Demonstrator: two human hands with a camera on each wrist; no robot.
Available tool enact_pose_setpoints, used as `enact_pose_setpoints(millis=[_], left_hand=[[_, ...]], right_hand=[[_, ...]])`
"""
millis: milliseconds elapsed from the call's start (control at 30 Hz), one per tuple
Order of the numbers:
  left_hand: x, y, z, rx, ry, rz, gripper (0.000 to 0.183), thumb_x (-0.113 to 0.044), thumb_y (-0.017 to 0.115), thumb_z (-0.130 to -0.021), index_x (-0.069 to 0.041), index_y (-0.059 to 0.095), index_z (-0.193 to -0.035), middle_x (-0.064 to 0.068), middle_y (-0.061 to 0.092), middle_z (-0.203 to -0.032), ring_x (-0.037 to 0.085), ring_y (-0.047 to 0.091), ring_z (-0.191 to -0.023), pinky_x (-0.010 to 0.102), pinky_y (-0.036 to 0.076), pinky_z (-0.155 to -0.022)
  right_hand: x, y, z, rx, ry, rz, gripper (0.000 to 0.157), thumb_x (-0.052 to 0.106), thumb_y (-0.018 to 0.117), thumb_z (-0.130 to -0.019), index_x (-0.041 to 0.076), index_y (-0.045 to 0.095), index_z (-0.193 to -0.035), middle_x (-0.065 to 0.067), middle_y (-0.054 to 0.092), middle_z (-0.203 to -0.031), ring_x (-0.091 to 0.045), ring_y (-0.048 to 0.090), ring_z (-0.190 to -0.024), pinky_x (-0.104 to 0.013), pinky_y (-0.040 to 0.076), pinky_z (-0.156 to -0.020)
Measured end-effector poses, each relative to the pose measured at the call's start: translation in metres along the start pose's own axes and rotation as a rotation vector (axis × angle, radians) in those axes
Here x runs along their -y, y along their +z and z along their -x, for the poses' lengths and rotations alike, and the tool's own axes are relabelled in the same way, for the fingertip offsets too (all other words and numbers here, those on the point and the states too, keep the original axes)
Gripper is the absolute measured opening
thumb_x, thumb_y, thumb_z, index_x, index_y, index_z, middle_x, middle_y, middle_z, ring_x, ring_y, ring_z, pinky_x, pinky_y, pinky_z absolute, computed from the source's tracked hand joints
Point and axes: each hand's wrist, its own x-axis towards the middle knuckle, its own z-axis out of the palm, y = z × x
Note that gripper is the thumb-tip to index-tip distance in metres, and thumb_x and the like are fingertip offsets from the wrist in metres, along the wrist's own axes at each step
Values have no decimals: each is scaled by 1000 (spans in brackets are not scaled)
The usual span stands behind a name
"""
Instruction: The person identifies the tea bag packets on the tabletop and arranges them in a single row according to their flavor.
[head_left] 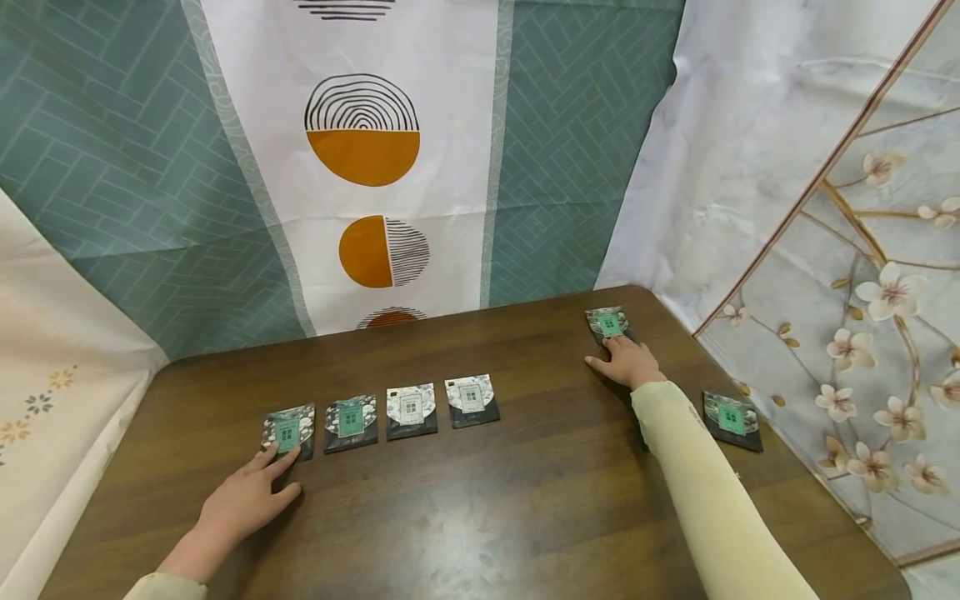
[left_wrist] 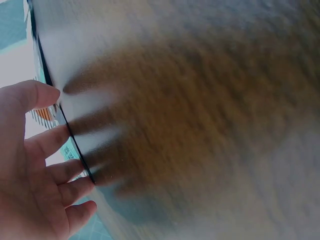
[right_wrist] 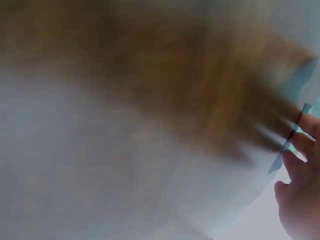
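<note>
My left hand (head_left: pixel 243 500) reaches in from the lower left, fingers spread. Its fingertips touch the near part of the leftmost packet (head_left: pixel 288 423), a flat sachet with a dark patterned front and a green label. In the left wrist view the fingers (left_wrist: pixel 55 140) lie along that packet's edge. At the far right of the table, my right hand (head_left: pixel 628 362) rests its fingertips on another green-labelled packet (head_left: pixel 609 320), whose near part the hand covers. The right wrist view is blurred, with the right hand (right_wrist: pixel 302 170) at its right edge.
Beside the leftmost packet stand a second green-labelled packet (head_left: pixel 351 423) and two white-and-black packets (head_left: pixel 411 410) in a row. One more green-labelled packet (head_left: pixel 732 419) lies right of my forearm. A dark edge shows beneath the right sleeve (head_left: pixel 675 442). Patterned curtains (head_left: pixel 577 167) border the brown table (head_left: pixel 465 500).
</note>
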Motion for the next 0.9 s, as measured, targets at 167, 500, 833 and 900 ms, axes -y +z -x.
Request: enact_pose_setpoints(millis=[167,500,833,900], left_hand=[[0,0,1,3,4,-2,69,-41,64,-96,-4,48,-152,38,35,-157,62,44,-135,70,48,-95],[0,1,1,43,-8,-1,71,-45,62,-96,-4,47,-153,39,35,-156,65,45,-133,72,46,-96],[-2,0,1,41,-14,0,71,-45,62,-96,-5,45,-153,39,35,-156,66,47,-130,72,47,-94],[-3,-2,2,43,-16,3,72,-45,61,-97,-5,45,-154,38,34,-157,66,46,-130,72,47,-93]], right_hand=[[3,6,6,-23,-37,20,75,49,49,-104,-10,43,-149,-34,41,-156,-54,40,-144,-68,27,-121],[6,12,12,-31,-90,22,74,51,51,-102,-12,49,-143,-34,48,-148,-55,49,-135,-68,31,-118],[8,15,28,-5,-148,48,73,51,49,-103,-5,47,-150,-33,44,-155,-53,47,-139,-68,31,-118],[10,14,32,5,-160,50,74,53,49,-103,-4,45,-152,-33,43,-156,-53,46,-141,-69,30,-119]])
